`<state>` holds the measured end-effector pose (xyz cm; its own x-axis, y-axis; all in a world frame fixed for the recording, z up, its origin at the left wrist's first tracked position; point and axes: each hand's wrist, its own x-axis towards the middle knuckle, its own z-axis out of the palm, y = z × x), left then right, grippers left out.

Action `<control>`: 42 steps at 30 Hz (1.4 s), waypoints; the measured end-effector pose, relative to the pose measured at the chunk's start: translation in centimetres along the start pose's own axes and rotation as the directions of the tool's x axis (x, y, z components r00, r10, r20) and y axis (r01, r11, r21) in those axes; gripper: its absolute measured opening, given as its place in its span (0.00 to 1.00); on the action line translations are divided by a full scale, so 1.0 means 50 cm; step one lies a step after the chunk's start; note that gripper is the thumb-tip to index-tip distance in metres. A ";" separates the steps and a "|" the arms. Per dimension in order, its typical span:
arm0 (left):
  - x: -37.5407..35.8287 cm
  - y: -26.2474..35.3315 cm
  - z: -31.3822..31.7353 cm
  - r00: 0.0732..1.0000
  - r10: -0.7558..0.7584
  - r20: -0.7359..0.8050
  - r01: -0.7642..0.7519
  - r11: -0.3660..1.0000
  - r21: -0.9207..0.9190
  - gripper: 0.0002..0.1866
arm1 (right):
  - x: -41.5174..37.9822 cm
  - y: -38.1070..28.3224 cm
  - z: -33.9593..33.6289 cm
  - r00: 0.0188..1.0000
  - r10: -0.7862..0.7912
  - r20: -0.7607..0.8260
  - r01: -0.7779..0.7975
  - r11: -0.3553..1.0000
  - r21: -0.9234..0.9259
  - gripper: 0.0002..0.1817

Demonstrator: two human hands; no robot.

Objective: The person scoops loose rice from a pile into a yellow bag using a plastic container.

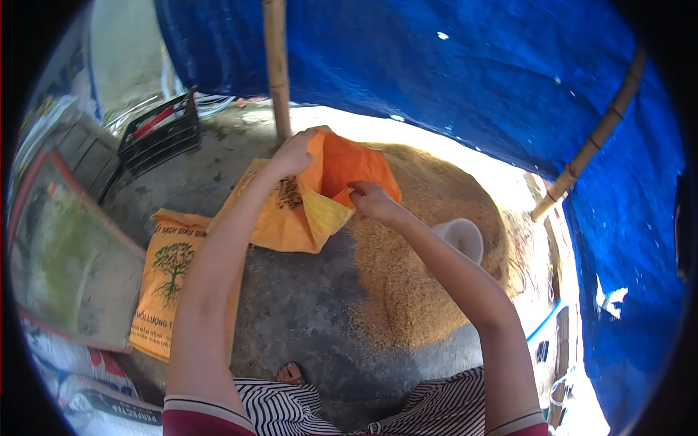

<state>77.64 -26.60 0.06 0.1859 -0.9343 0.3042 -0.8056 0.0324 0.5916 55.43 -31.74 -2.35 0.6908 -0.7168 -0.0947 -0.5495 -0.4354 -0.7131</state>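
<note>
An orange woven sack (291,225) is held up in front of me, its mouth spread wide so that the orange inside shows. My left hand (294,154) grips the rim on the left, fingers closed round the edge. At the near right of the mouth, my right hand (372,200) pinches the rim. Behind and right of the sack lies a broad heap of golden-brown grain (407,291) on the floor. A whitish plastic tub (463,240) rests in the grain, partly hidden by my right forearm. A second orange sack (171,272), printed with a tree, lies flat at the left.
A black plastic crate (161,134) stands at the back left, near a bamboo pole (277,73). A red-edged mesh frame (73,254) leans at the left, above white filled bags (109,407). Blue tarpaulin (436,73) hangs behind, with another bamboo pole (596,145) slanting at the right.
</note>
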 end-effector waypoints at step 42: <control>-0.340 0.174 0.597 0.325 0.487 0.810 -0.794 0.606 -0.046 0.11 | -0.361 0.662 -0.258 0.891 0.437 -0.124 -0.450 0.815 -0.365 0.31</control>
<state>50.68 -21.03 -22.27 -0.7880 -0.5759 -0.2178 -0.6102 0.7777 0.1513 18.68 -40.24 -15.27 0.3172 -0.8964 -0.3096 -0.9303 -0.2309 -0.2849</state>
